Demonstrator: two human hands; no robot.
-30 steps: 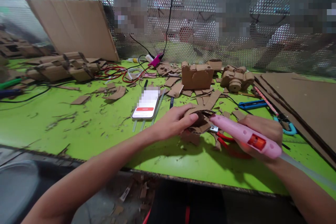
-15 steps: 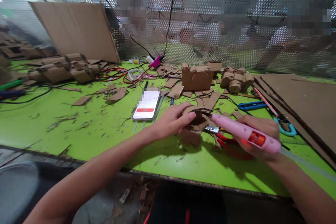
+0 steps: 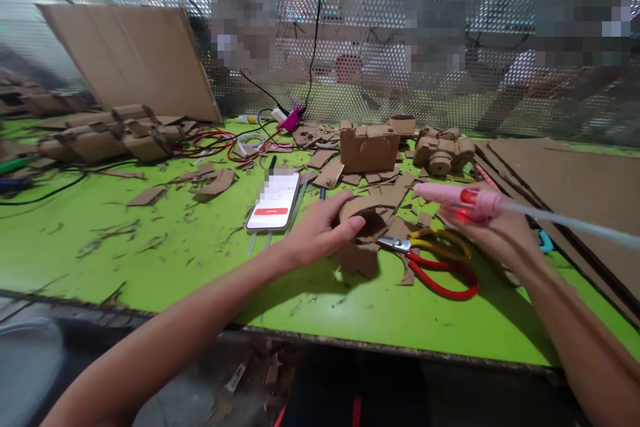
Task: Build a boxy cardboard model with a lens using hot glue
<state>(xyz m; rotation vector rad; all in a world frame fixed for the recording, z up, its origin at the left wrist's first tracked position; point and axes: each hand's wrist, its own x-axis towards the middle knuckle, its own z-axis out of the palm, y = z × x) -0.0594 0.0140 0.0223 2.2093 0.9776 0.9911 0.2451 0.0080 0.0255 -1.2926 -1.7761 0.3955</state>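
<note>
My left hand (image 3: 325,230) grips a curved cardboard piece (image 3: 374,207), thumb at its near side and fingers behind. To the right, my right hand (image 3: 495,230) is closed around a pink glue gun (image 3: 457,199), its nozzle pointing left and a clear glue stick (image 3: 565,217) trailing from its rear. The nozzle is apart from the cardboard. Between my hands, scissors (image 3: 433,257) with red and yellow handles lie on the green table, their blades reaching toward the held piece.
A lit phone (image 3: 275,200) lies left of my left hand. Cardboard cameras (image 3: 370,149) stand behind, among scraps and cables. Large cardboard sheets (image 3: 565,193) lie at right. A perforated metal screen (image 3: 370,87) runs along the back; the table's edge (image 3: 350,341) is near me.
The glue gun has moved up and right, away from the cardboard, and turned in my right hand. The scissors are now more exposed. My left hand still holds the piece.
</note>
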